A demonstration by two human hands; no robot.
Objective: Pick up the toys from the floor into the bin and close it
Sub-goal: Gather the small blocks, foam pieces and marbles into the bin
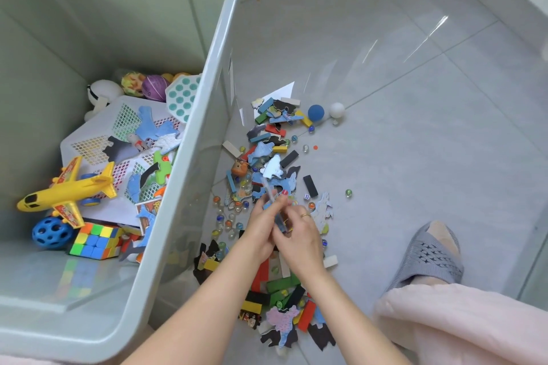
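A large pale green bin point(189, 175) stands open on the left, holding a yellow toy plane point(66, 190), a colour cube point(95, 240), a blue holed ball point(52, 232), a white mesh basket point(98, 139) and puzzle pieces. To its right a heap of small toys point(267, 163) lies on the floor: puzzle pieces, coloured wooden blocks, marbles. My left hand point(262, 225) and my right hand point(299, 234) meet over the heap, both gripping a stack of blue puzzle pieces point(280, 221) between them. More blocks point(278, 284) lie under my forearms.
A blue ball point(316, 112) and a white ball point(337, 110) lie at the heap's far end, a lone marble point(348, 193) to the right. My foot in a grey slipper point(430, 255) and a pink-clad knee point(462, 323) are at the lower right. No lid is in view.
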